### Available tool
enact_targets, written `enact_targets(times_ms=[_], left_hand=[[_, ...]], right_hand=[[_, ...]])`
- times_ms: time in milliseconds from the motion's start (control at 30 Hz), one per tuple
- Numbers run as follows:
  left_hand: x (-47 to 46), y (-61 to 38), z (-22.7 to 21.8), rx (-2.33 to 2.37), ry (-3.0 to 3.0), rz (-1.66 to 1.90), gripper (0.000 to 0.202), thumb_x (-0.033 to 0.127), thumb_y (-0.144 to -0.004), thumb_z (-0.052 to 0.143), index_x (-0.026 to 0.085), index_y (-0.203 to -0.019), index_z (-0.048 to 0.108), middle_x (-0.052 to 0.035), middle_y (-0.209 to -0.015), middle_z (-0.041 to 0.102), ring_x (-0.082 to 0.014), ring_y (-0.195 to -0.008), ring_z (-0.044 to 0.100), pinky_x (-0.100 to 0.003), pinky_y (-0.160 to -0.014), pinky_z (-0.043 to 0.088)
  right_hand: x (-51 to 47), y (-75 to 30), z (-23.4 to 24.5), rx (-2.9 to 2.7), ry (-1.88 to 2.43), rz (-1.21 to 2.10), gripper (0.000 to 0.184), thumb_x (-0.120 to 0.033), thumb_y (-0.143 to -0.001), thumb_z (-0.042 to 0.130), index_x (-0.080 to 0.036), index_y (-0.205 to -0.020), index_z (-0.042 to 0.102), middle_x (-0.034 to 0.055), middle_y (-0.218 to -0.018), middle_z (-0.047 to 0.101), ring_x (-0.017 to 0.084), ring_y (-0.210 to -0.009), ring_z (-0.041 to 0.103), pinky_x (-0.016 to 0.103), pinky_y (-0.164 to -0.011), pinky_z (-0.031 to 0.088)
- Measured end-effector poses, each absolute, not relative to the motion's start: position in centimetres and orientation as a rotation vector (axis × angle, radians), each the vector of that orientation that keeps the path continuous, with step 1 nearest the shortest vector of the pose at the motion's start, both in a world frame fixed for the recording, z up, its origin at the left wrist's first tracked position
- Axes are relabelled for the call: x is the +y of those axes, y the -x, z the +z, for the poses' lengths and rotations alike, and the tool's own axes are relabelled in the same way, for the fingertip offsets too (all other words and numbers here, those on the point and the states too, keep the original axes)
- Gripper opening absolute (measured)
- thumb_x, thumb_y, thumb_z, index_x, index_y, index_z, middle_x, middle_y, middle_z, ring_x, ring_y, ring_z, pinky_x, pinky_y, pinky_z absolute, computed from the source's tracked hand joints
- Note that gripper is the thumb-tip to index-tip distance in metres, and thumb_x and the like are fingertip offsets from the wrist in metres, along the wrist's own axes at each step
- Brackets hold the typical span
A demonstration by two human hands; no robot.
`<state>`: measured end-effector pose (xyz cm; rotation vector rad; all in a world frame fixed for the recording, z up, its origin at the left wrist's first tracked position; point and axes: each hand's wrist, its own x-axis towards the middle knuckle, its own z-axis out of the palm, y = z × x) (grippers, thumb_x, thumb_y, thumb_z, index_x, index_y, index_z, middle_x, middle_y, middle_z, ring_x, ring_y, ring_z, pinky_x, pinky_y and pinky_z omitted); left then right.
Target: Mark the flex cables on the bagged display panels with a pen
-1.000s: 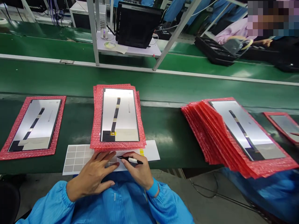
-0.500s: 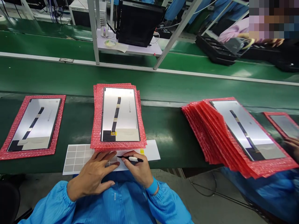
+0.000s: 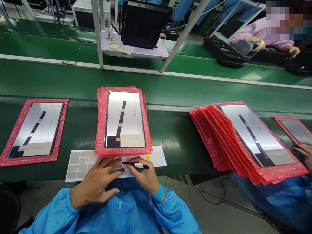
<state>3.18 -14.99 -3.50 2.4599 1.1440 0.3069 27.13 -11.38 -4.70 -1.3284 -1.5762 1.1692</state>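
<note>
My left hand (image 3: 98, 183) lies flat with fingers spread on a white sheet (image 3: 80, 164) of grey square stickers at the table's near edge. My right hand (image 3: 144, 175) pinches black tweezers (image 3: 135, 165), their tips pointing left at the sheet beside my left fingertips. Just beyond both hands a display panel (image 3: 125, 118) with a black flex cable lies face down on a stack of red bubble wrap (image 3: 101, 130). A small yellow tab (image 3: 118, 139) sits on the panel's lower part.
Another panel on red wrap (image 3: 34, 130) lies at the left. A fanned stack of red wraps with a panel (image 3: 253, 139) is at the right, where another person's hand (image 3: 304, 156) reaches. A green conveyor (image 3: 73, 81) runs behind. A black monitor (image 3: 143, 24) stands beyond.
My hands have barely moved; the tweezers stay at the sticker sheet. At the far right another person's hand has come into view beside the fanned stack.
</note>
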Motion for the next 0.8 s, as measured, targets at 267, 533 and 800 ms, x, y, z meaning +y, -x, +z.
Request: enact_targets(times_ms=[267, 533, 800], left_hand=[[-14.9, -3.2, -3.4, 1.128, -2.458, 0.266, 0.067, 0.04, -0.086, 0.074, 0.03, -0.149, 0.054, -0.0103, -0.159, 0.049, -0.0362, -0.147, 0.042, -0.055, -0.118, 0.031], [-14.8, -3.2, -2.8, 1.123, -2.427, 0.28, 0.071, 0.039, -0.083, 0.075, 0.03, -0.15, 0.053, -0.0067, -0.156, 0.054, -0.0369, -0.143, 0.045, -0.055, -0.119, 0.031], [-14.8, -3.1, -3.0, 1.102, -2.445, 0.229, 0.074, 0.041, -0.085, 0.073, 0.03, -0.154, 0.049, -0.0069, -0.16, 0.049, -0.0374, -0.144, 0.044, -0.056, -0.118, 0.031]], right_hand=[[-11.2, -27.0, -4.1, -1.554, 1.348, 1.175, 0.005, -0.022, -0.083, 0.075, -0.02, -0.082, 0.08, 0.0059, -0.078, 0.081, 0.022, -0.072, 0.076, 0.03, -0.068, 0.061], [-11.2, -27.6, -3.9, -1.564, 1.338, 1.173, 0.008, -0.027, -0.084, 0.078, -0.02, -0.082, 0.08, 0.0057, -0.077, 0.081, 0.022, -0.07, 0.076, 0.031, -0.068, 0.062], [-11.3, -28.1, -4.2, -1.658, 1.29, 1.174, 0.008, -0.028, -0.084, 0.079, -0.02, -0.085, 0.08, 0.0059, -0.078, 0.081, 0.021, -0.067, 0.076, 0.029, -0.064, 0.061]])
